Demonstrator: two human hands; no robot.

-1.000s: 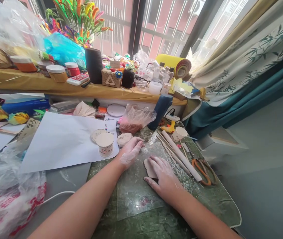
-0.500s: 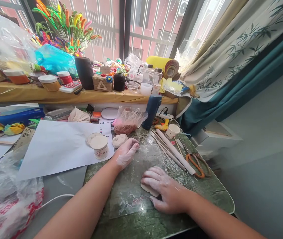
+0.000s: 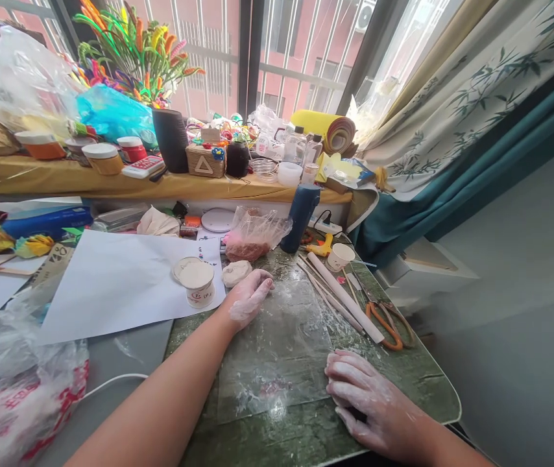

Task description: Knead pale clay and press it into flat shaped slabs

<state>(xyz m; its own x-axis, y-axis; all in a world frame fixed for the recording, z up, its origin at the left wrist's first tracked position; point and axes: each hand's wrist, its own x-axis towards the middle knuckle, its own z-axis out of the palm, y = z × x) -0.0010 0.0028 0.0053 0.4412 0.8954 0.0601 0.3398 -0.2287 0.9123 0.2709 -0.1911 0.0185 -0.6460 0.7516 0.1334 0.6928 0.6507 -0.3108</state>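
My left hand [image 3: 251,299] rests at the upper left edge of a clear plastic sheet [image 3: 277,350], its powdered fingers loosely bent and lying on the sheet. Right behind it sits a lump of white clay [image 3: 237,272]. My right hand [image 3: 372,399], also coated in white powder, is at the sheet's lower right edge with its fingers curled inward. The flat piece of clay that was under this hand no longer lies on the sheet; the curled fingers hide it. White smears mark the plastic.
A lidded paper cup [image 3: 200,288] stands on white paper [image 3: 116,279]. To the right lie a white rolling rod [image 3: 345,297], thin sticks, orange-handled scissors [image 3: 386,327] and another paper cup [image 3: 340,257]. Behind are a blue bottle [image 3: 301,219] and a bag of brown material [image 3: 252,243].
My right hand has moved right and slightly down from the sheet's middle, and the piece of clay is gone from there. My left hand stays in place.
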